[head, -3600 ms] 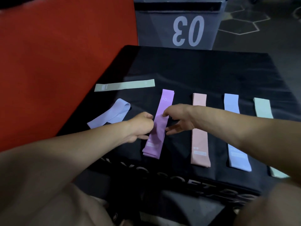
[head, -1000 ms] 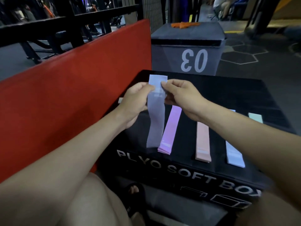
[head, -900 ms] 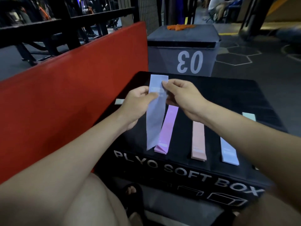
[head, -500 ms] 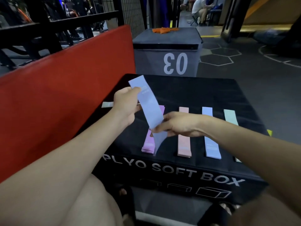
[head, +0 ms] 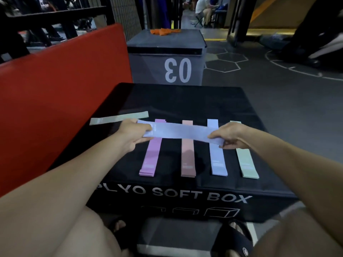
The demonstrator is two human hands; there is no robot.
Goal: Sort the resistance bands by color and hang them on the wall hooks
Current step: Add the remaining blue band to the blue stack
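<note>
I hold a pale blue band [head: 180, 131] stretched sideways above the black plyo box [head: 178, 101]. My left hand [head: 133, 135] pinches its left end and my right hand [head: 232, 135] pinches its right end. Under it several bands lie in a row, lengthwise toward me: a purple stack [head: 151, 158], a pink one [head: 187, 158], a blue one [head: 217, 160] and a mint one [head: 246, 164]. A further mint band [head: 115, 118] lies crosswise at the back left. No wall hooks are in view.
A red padded block [head: 55, 101] runs along the left of the box. Behind stands a grey box marked 03 [head: 167, 58] with orange bands [head: 163, 31] on top. Dark gym floor lies to the right. A seated person [head: 202, 8] is far back.
The pale blue band was hanging upright from both hands; my right hand slid down to its lower end and the band is now turned level, spread over the row.
</note>
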